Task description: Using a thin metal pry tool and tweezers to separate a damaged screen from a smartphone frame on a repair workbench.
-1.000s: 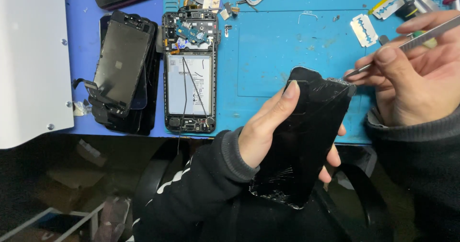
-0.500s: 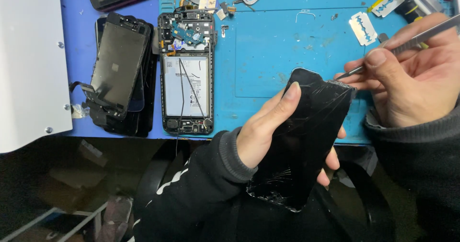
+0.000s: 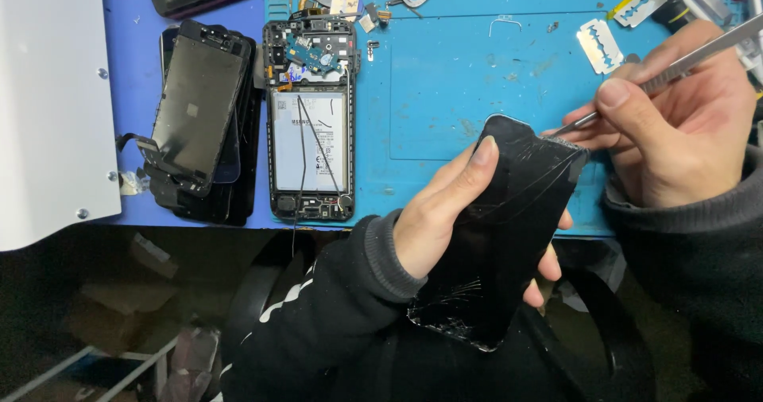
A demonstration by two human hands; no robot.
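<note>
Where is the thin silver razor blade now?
In the head view, the thin silver razor blade lies flat on the blue work mat, upper right, just above the right hand holding a metal tool.

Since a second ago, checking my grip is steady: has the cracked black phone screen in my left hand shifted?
No. The cracked black phone screen keeps its place in the left hand, its top corner over the same edge of the blue work mat.
</note>
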